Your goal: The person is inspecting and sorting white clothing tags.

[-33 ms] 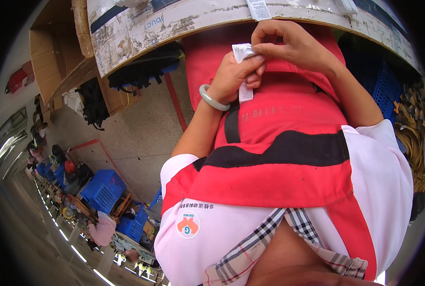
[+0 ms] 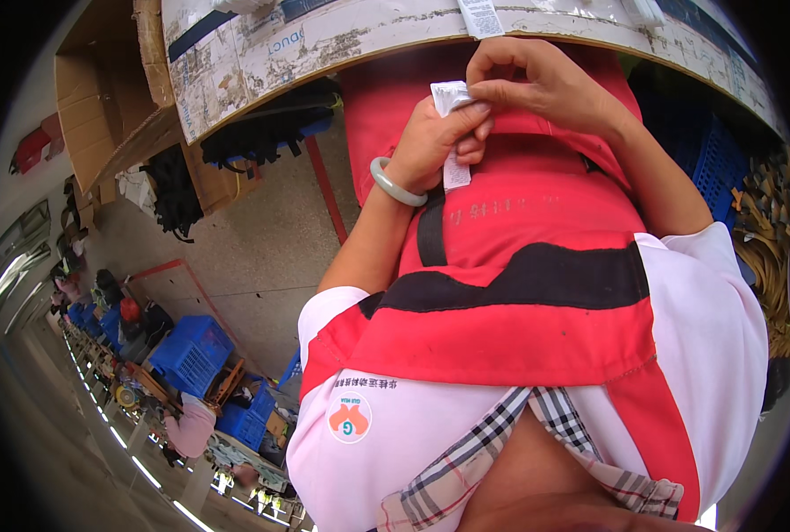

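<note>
A thin stack of white printed labels [image 2: 450,92] is in my left hand [image 2: 441,140], its fingers wrapped round the middle and the thumb on top. The stack's lower end sticks out below the fist, over my red apron [image 2: 510,217]. My right hand [image 2: 541,87] is closed in a pinch, thumb and forefinger tips at the upper right edge of the stack; how much they grip there is partly hidden. On the table edge just beyond my hands lies another white printed label strip [image 2: 480,18].
A worn, paper-covered table [image 2: 262,75] crosses the far side. At the left stands an open cardboard box [image 2: 102,115], with black straps [image 2: 175,191] hanging near it. A blue crate [image 2: 716,164] and tan strips [image 2: 766,257] are at the right. A person in pink [image 2: 191,430] is at lower left.
</note>
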A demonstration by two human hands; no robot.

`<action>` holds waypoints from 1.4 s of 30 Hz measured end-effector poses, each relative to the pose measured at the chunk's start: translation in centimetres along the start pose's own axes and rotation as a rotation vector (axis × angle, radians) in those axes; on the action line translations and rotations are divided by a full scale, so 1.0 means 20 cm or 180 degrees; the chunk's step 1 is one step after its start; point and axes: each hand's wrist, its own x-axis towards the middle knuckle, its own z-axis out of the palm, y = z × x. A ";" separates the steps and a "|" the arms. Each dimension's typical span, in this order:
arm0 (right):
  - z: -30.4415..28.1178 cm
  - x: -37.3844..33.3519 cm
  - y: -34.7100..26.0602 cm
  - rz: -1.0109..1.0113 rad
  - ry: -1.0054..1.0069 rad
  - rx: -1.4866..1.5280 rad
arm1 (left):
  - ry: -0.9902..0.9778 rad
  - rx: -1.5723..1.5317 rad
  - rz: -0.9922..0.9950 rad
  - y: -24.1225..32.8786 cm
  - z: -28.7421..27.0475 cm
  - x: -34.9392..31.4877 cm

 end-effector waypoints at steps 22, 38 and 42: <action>0.05 0.00 -0.04 -0.0556 0.0320 -0.0498 | 0.0103 0.0076 0.0156 -0.01 -0.01 -0.01; 0.06 -0.04 -0.01 0.0167 0.0335 0.0720 | -0.0051 0.0873 -0.0026 0.01 0.03 -0.02; 0.01 0.00 -0.01 -0.0338 0.0349 -0.0260 | 0.0108 0.1188 -0.0087 0.06 0.00 0.03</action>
